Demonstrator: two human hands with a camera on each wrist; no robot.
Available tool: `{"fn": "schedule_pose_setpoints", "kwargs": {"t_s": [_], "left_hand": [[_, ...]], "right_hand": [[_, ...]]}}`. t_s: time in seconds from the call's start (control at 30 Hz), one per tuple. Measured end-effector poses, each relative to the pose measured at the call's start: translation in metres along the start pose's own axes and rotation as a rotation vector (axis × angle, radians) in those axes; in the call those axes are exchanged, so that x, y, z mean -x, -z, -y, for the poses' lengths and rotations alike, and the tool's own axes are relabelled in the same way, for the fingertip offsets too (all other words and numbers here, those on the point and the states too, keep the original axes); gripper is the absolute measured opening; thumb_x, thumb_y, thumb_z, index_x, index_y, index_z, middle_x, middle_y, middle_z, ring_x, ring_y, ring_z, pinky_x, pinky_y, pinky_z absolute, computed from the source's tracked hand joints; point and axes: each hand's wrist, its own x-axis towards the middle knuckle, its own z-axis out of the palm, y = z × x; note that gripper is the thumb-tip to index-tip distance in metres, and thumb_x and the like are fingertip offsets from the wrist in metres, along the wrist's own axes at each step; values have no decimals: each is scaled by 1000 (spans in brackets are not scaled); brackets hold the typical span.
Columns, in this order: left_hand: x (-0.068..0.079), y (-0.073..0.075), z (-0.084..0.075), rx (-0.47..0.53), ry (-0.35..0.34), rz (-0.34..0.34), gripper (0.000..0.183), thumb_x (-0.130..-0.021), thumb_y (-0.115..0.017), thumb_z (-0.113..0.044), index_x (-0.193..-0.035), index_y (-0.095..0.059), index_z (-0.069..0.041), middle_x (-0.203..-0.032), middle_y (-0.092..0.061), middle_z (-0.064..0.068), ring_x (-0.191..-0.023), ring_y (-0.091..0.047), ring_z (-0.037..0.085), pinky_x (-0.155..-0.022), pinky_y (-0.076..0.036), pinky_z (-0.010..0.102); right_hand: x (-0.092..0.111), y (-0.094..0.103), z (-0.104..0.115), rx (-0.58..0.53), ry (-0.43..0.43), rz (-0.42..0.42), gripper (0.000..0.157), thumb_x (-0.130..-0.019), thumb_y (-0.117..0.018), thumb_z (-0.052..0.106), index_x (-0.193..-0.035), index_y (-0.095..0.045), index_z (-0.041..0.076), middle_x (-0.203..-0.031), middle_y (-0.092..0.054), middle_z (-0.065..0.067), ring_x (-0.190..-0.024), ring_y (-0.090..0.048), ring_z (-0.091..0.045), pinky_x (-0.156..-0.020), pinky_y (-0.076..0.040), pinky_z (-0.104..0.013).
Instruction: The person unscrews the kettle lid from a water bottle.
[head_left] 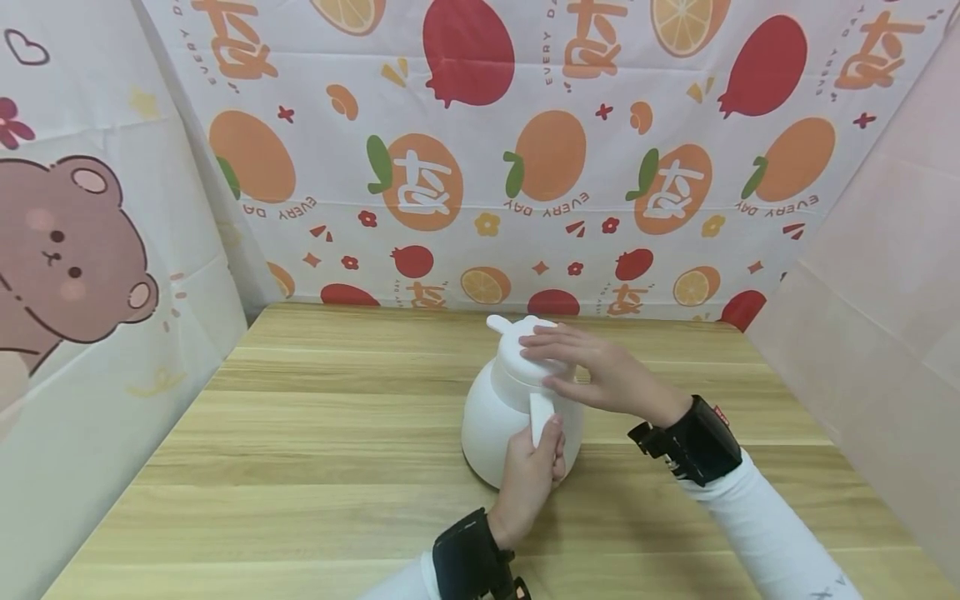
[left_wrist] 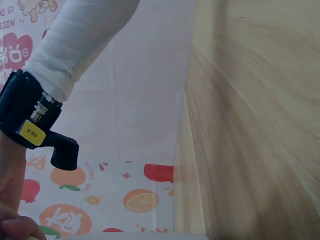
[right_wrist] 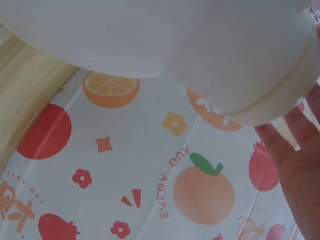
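A white insulated jug (head_left: 486,429) stands upright on the wooden table, its lid (head_left: 517,357) on top and its handle (head_left: 540,415) toward me. My left hand (head_left: 527,479) grips the lower part of that handle, fingers wrapped around it. Against the right side of the lid lies my right hand (head_left: 600,371), fingers spread and mostly straight. In the right wrist view, the right hand's fingertips (right_wrist: 265,134) meet the lid's edge beside the white jug body (right_wrist: 120,35). Only a sliver of the jug (left_wrist: 135,236) shows in the left wrist view.
The wooden table (head_left: 300,450) extends around the jug on all sides. Behind it hangs a fruit-print cloth (head_left: 480,233), and a bear-print cloth (head_left: 82,250) hangs at the left. Black wrist bands (head_left: 705,442) sit over white sleeves (head_left: 772,529).
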Motion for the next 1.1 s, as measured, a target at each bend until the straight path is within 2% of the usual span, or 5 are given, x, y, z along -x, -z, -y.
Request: {"fn": "schedule_pose_setpoints", "kwargs": {"t_s": [0.2,0.4,0.53,0.73,1.1], "left_hand": [[0,0,0,-1,9,-5,51,-101,-42,-24,-82,-44,23,-54,-38,1,-44,-34,1,-44,-29,14],[1,1,0,18,24,-15,48,-101,-42,-22,-78,-43,21,-52,-36,-1,-42,-32,2,-42,-28,15],[2,1,0,25,23,-3,52,-101,-42,-26,-78,-42,20,-51,-35,-1,-42,-31,2,-43,-27,15],[1,0,0,30,25,0,52,-101,-42,-28,-80,-42,20,-53,-36,0,-43,-32,2,-43,-28,16],[0,0,-1,6,8,-1,46,-101,-40,-22,-83,-44,19,-58,-39,1,-45,-35,1,-43,-30,13]], "right_hand": [[-2,-3,4,-4,15,-57,36,-79,-72,14,-114,-67,7,-125,-66,-18,-122,-56,-32,-93,-53,-50],[-15,-23,24,357,-126,-294,45,-73,-76,42,-103,-71,9,-106,-75,-12,-98,-68,-25,-75,-60,-38],[-18,-31,32,435,-206,-343,45,-72,-75,45,-101,-72,10,-100,-76,-11,-92,-68,-27,-69,-60,-39],[-17,-28,27,377,-174,-301,42,-73,-76,40,-104,-72,13,-105,-75,-11,-97,-68,-27,-74,-60,-40],[-5,-13,11,94,-109,-141,43,-76,-76,25,-115,-68,11,-126,-66,-17,-120,-57,-31,-92,-53,-51]]}}
